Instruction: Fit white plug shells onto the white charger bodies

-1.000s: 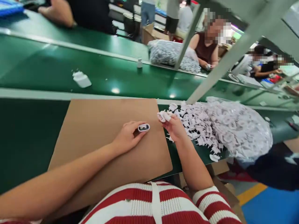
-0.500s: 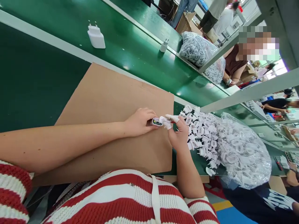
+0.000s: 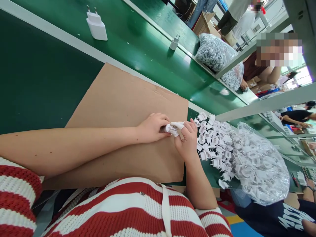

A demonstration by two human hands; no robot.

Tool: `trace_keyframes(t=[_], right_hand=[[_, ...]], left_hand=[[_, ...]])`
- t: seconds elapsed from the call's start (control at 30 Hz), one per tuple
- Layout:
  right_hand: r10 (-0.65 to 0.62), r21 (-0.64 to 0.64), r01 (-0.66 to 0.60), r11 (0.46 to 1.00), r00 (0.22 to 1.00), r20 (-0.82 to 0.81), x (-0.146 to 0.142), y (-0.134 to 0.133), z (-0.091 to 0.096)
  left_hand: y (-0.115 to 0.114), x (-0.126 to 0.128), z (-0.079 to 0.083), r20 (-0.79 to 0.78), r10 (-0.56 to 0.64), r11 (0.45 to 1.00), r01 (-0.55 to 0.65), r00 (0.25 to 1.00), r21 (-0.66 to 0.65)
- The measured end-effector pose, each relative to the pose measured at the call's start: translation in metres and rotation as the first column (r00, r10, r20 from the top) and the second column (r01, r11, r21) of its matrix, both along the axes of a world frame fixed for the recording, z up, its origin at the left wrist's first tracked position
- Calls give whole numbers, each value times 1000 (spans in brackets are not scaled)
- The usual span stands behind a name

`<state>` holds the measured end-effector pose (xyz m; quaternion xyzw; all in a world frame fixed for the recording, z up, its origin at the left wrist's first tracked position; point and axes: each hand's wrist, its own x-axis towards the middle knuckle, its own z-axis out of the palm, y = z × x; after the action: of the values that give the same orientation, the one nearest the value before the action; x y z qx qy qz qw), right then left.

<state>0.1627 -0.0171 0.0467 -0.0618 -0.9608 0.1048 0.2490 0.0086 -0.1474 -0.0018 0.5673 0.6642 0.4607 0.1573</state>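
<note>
My left hand (image 3: 154, 127) is closed around a white charger housing (image 3: 167, 128) above the brown cardboard sheet (image 3: 128, 95). My right hand (image 3: 187, 138) wears white finger covers on thumb and forefinger and pinches a white plug cap (image 3: 172, 130) at the housing's open end. The cap now covers that end from view; whether it is fully seated I cannot tell. Just right of my right hand lies a loose pile of white plug caps (image 3: 213, 141), several with pins showing.
A clear plastic bag (image 3: 261, 164) of plug caps adjoins the pile. Two white chargers, one nearer (image 3: 96, 27) and one farther (image 3: 174, 42), stand on the green conveyor (image 3: 145, 62). A metal post (image 3: 266, 97) slants across the right. Co-workers sit beyond and at right.
My right hand has brought the plug cap against the housing's open end, where a circuit board showed before. The view has shifted slightly.
</note>
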Motion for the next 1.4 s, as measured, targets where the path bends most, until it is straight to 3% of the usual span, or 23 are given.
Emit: trace_keyframes(t=[0.37, 0.6, 0.83, 1.03, 1.17, 1.4], right_hand=[[-13, 70, 11, 998, 999, 30, -5, -5, 11], [81, -50, -76, 996, 991, 109, -7, -2, 20], [-87, -56, 90, 994, 994, 67, -4, -14, 0], [-139, -273, 139, 952, 990, 22, -12, -15, -20], [-153, -402, 117, 908, 986, -59, -16, -15, -29], [-146, -354, 145, 924, 989, 24, -21, -14, -32]], left_hand=[[1, 1, 1, 28, 7, 999, -9, 1000, 49], [-3, 0, 1, 14, -4, 1000, 3, 1000, 15], [-4, 2, 2, -59, 5, 1000, -5, 998, -5], [-7, -1, 0, -159, 80, 996, -72, 984, 57], [-12, -8, 0, -327, 55, 998, -42, 944, 47], [-12, -19, 6, -558, 58, 997, -16, 828, 80]])
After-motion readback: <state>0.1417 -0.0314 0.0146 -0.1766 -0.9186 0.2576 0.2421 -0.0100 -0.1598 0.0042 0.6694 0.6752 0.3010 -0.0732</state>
